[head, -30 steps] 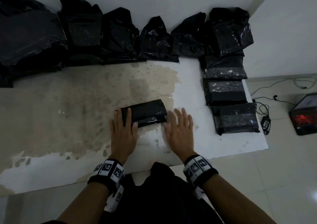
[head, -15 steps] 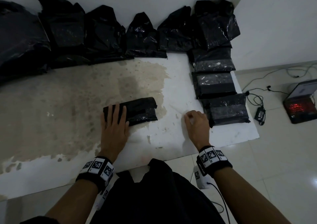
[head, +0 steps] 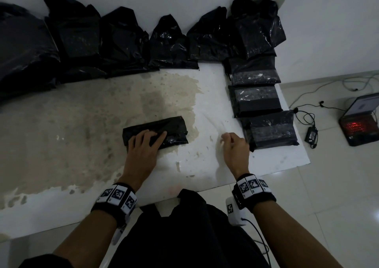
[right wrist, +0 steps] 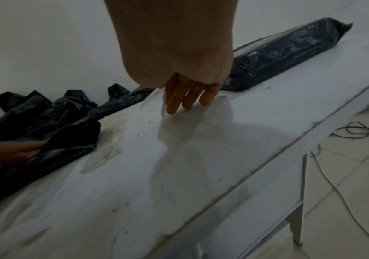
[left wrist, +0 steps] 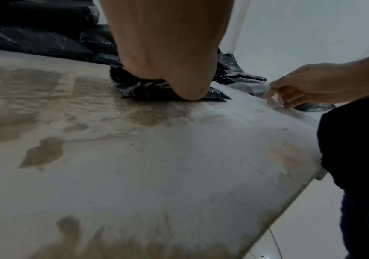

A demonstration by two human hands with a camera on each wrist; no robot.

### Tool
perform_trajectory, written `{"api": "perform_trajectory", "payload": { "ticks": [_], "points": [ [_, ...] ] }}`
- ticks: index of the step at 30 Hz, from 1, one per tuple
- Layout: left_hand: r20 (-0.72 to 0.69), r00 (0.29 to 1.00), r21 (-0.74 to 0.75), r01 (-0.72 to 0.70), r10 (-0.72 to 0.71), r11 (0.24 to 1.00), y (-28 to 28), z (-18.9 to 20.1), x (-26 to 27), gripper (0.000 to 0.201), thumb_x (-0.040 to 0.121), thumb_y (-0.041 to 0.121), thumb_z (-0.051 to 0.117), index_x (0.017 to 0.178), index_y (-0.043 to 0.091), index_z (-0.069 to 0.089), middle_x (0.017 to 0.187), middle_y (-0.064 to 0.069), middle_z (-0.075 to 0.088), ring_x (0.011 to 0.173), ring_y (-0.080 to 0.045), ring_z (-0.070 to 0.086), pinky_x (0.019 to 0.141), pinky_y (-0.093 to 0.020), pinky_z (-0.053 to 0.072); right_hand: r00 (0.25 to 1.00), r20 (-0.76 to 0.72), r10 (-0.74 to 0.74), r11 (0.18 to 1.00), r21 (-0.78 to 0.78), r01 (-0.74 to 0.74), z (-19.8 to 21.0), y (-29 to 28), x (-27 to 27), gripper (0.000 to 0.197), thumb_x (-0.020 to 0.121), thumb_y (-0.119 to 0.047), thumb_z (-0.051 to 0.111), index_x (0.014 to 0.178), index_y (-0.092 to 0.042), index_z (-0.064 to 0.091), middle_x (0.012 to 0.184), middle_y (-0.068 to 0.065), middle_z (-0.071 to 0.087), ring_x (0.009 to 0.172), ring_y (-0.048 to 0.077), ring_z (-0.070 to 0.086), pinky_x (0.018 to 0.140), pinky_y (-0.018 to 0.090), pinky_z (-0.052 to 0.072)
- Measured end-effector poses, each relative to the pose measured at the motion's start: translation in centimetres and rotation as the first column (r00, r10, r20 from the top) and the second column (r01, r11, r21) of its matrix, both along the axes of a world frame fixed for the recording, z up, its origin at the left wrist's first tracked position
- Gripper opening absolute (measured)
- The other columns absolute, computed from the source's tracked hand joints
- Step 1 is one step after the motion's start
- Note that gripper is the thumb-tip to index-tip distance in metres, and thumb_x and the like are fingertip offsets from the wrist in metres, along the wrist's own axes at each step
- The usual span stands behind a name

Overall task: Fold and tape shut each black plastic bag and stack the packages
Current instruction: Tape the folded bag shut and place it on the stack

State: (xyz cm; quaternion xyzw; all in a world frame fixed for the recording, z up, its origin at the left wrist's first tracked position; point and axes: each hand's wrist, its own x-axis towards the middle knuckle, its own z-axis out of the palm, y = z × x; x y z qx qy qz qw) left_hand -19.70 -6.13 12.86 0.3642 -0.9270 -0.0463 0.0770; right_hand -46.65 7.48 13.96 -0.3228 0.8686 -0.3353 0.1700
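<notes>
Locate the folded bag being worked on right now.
Head view: the folded bag lies mid-table under the left hand, left of the taped packages along the right edge.

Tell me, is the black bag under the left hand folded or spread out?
Folded. The black bag lies as a compact bundle under the left hand, which presses it flat. No tape shows on it.
</notes>
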Motion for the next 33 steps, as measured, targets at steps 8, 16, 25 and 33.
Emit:
{"api": "perform_trajectory", "payload": {
  "ticks": [8,16,25,33],
  "points": [
    [0.045,0.998,-0.018,0.048,-0.047,0.999,0.2,0.7,0.0,0.061,0.079,0.003,0.072,0.137,0.015,0.06,0.14,-0.012,0.055,0.125,-0.039,0.049,0.093,-0.056,0.039,0.998,0.042,-0.036,0.999,0.031,0.035,0.3,-0.1,0.0,0.008,0.095,-0.024,0.065,0.099,-0.017,0.062,0.084,-0.001,0.069,0.083,0.027,0.065,0.076,0.046,0.056],
    [0.051,0.998,0.047,0.02,-0.022,0.999,1.0,0.7,-0.2,0.057,0.087,0.015,0.059,0.144,0.012,0.052,0.146,-0.009,0.051,0.134,-0.035,0.046,0.105,-0.059,0.037,0.997,0.07,-0.007,0.997,0.073,0.002,0.5,0.4,1.2,0.037,0.092,-0.015,0.067,0.127,-0.015,0.057,0.089,-0.007,0.06,0.09,0.021,0.058,0.079,0.036,0.048],
    [0.089,0.996,0.12,0.006,-0.017,0.993,1.2,0.7,-0.2,0.059,0.09,0.024,0.037,0.147,0.012,0.048,0.147,-0.009,0.049,0.137,-0.035,0.043,0.108,-0.059,0.034,0.988,0.109,-0.113,0.992,0.073,0.105,0.3,0.4,2.0,0.032,0.091,-0.007,0.064,0.122,-0.009,0.057,0.085,-0.001,0.059,0.087,0.025,0.06,0.077,0.036,0.049],
    [0.09,0.996,0.146,0.013,-0.026,0.989,1.1,0.7,-0.3,0.06,0.089,0.025,0.04,0.147,0.012,0.048,0.148,-0.009,0.048,0.136,-0.035,0.043,0.108,-0.06,0.034,0.992,-0.124,0.008,0.995,0.101,0.005,2.2,0.3,2.1,0.041,0.094,0.003,0.056,0.132,-0.011,0.056,0.118,0.009,0.053,0.079,0.014,0.05,0.067,0.029,0.042]
  ]
}}
